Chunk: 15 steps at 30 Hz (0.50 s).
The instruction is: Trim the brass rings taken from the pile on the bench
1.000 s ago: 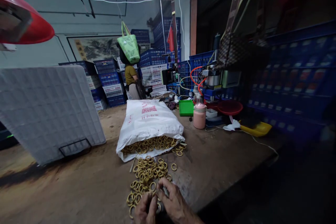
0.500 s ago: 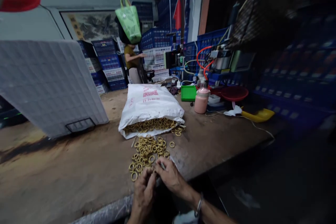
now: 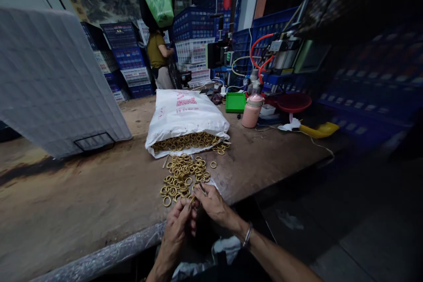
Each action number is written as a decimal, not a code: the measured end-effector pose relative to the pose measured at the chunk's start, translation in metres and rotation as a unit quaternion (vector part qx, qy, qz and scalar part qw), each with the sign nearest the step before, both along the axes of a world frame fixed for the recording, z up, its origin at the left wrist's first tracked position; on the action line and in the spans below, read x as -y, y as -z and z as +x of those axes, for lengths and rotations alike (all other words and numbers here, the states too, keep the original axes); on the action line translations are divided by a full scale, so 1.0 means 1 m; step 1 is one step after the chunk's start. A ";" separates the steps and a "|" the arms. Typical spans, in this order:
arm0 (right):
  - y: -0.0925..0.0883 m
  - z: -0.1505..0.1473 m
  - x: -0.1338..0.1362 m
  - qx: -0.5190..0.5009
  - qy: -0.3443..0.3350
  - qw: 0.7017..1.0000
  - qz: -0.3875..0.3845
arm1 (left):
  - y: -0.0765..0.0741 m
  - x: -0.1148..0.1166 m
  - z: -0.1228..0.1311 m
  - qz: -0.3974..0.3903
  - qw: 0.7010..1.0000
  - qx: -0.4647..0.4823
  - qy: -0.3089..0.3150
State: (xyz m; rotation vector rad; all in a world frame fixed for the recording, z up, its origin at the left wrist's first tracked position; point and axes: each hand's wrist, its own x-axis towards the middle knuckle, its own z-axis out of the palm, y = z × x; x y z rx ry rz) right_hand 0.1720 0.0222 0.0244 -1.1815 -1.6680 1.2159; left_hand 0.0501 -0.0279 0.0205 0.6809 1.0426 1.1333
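A brass ring (image 3: 192, 201) sits up by the table's plastic-wrapped front edge (image 3: 109, 254), pinched between thumb and fingertips of the left hand (image 3: 177, 220). The right hand (image 3: 214, 205) is right beside it, fingers curled closed round a slim tool (image 3: 202, 189). Just beyond, loose rings (image 3: 181, 172) heap before a white sack's (image 3: 188, 116) gaping mouth. Brown tabletop (image 3: 125, 189) spreads left to a pale padded panel (image 3: 59, 83), right towards a pink bottle (image 3: 251, 112).

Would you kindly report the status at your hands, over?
Left hand pinching a gold-coloured ring. Right hand gripping a slim tool. Loose rings heaped ahead, open white sack beyond.
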 end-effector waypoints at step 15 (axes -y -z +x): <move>0.006 0.002 0.011 0.283 -0.065 0.944 0.157 | 0.003 0.000 0.002 0.031 0.992 -0.105 -0.059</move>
